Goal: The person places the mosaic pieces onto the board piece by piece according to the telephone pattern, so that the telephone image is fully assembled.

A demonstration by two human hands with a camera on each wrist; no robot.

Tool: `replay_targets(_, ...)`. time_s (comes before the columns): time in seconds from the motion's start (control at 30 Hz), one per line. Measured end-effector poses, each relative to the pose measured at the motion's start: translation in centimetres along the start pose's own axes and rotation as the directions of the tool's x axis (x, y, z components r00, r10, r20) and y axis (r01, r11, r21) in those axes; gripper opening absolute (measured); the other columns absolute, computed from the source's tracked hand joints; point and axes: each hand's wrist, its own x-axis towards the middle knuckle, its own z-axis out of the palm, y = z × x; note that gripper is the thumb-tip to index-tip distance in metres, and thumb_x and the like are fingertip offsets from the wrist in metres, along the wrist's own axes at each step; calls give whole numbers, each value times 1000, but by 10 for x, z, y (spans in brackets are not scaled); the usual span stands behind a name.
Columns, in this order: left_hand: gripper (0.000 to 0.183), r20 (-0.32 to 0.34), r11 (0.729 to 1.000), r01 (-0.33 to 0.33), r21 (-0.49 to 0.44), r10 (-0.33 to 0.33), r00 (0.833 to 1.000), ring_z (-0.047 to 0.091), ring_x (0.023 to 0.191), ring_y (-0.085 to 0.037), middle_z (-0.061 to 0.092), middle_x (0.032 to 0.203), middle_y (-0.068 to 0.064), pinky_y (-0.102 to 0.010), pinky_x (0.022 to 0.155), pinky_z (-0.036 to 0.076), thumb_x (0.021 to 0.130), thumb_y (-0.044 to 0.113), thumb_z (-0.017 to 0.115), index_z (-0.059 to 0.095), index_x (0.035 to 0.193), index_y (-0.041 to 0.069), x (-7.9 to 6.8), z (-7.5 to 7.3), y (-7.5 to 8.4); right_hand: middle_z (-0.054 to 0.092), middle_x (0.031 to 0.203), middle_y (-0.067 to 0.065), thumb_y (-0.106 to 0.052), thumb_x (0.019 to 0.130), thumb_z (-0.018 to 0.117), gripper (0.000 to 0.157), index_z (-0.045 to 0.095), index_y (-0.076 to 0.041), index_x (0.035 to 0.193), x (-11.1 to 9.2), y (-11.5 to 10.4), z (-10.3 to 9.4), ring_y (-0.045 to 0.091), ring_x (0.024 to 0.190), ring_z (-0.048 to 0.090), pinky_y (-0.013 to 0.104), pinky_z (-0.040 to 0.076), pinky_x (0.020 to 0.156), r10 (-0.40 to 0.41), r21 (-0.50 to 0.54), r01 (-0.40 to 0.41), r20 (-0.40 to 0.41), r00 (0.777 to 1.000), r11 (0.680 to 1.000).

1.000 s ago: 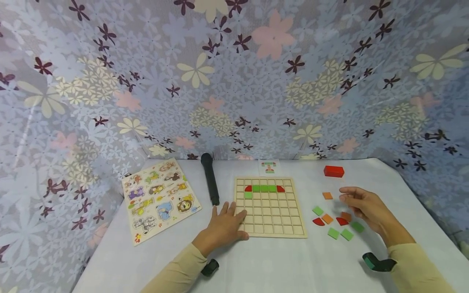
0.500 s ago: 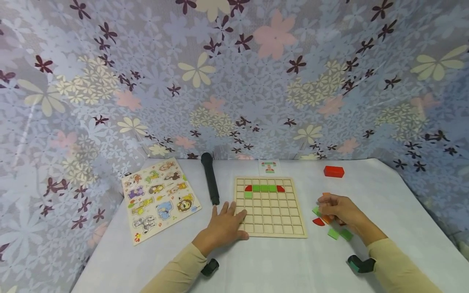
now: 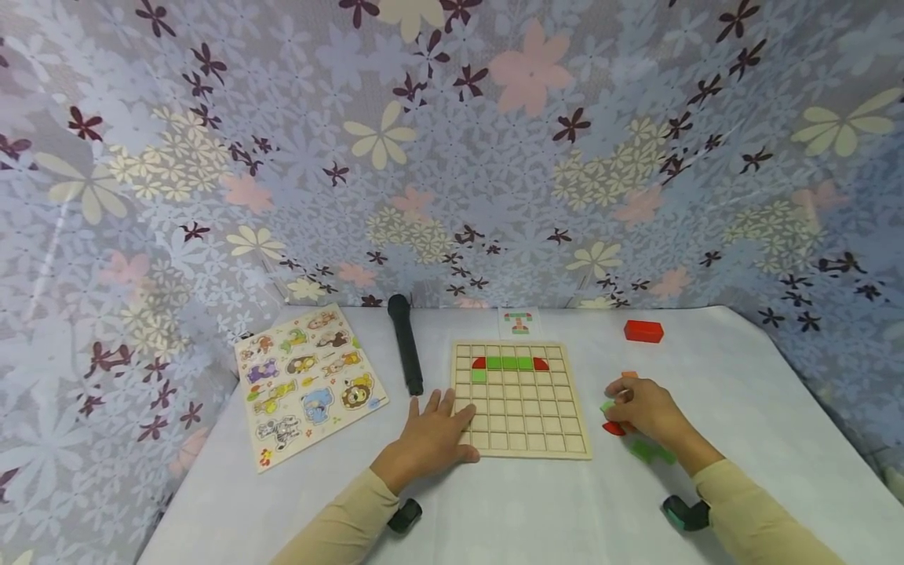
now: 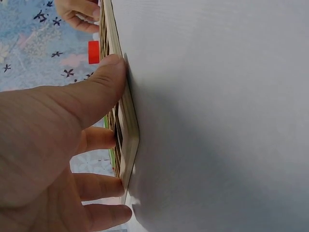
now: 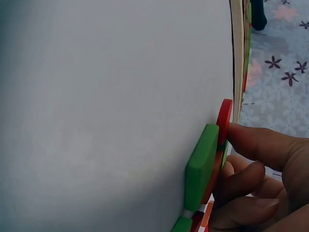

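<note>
My left hand [image 3: 434, 431] rests with spread fingers at the lower left corner of a wooden grid board [image 3: 533, 420]. In the left wrist view, the thumb [image 4: 108, 79] lies along the board's edge. The board holds a row of green square tiles [image 3: 509, 362] between two red quarter-round tiles [image 3: 541, 364], with another green tile [image 3: 479, 376] below at left. Right of the board, my right hand [image 3: 650, 408] pinches a green square tile [image 3: 606, 406] between thumb and index finger. Just below it lies a red quarter-round tile [image 3: 613, 428]. The hand partly covers other loose tiles.
A pattern card [image 3: 519, 322] lies behind the board. A red block [image 3: 643, 330] stands at the back right, with an orange tile [image 3: 628, 374] nearer. Left are a black microphone [image 3: 406, 345] and an animal puzzle board [image 3: 307, 384]. Green tiles [image 3: 642, 450] lie under the right wrist.
My right hand has moved left and down from beside the orange tile to the loose pile, and its fingers have closed on a green tile. The left hand has stayed put.
</note>
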Motion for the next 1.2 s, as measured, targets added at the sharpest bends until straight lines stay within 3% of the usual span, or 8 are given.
replay_targets(0.2,78,-1,1000,0,15,0,1000,32,149,-44,36,161,-21,-69,115,25,87,58,72,50,152,21,0,-2,1,61,97,12,-20,87,76,42,65,-1,122,0,1,0,24,85,56,33,47,67,16,-11,-16,31,999,1000)
replay_targets(0.33,78,-5,1000,0,16,0,1000,33,149,-43,37,161,-21,-69,115,25,86,58,72,51,151,21,-1,-1,1,61,93,12,-21,90,72,42,61,-1,126,1,4,-1,24,78,58,34,48,66,-4,71,0,57,998,997)
replay_targets(0.57,78,-7,1000,2,23,-2,1000,33,148,-44,37,160,-22,-69,114,25,86,58,72,51,151,21,-1,-1,1,57,84,11,-28,100,64,44,57,-2,134,2,0,-13,23,63,55,33,44,53,-35,203,24,48,998,979)
replay_targets(0.8,78,2,1000,4,18,-4,1000,32,149,-44,36,161,-21,-70,115,24,87,58,71,50,152,21,1,-1,1,58,82,10,-30,99,68,57,51,1,144,6,-9,-28,22,68,52,31,44,56,-78,370,64,22,997,927)
replay_targets(1.2,78,9,1000,12,15,-12,1000,31,150,-44,35,162,-21,-70,115,23,87,59,71,49,152,21,1,-1,1,63,95,11,-27,99,67,61,44,-1,149,25,-22,-27,23,79,60,29,51,65,-137,477,115,11,991,871)
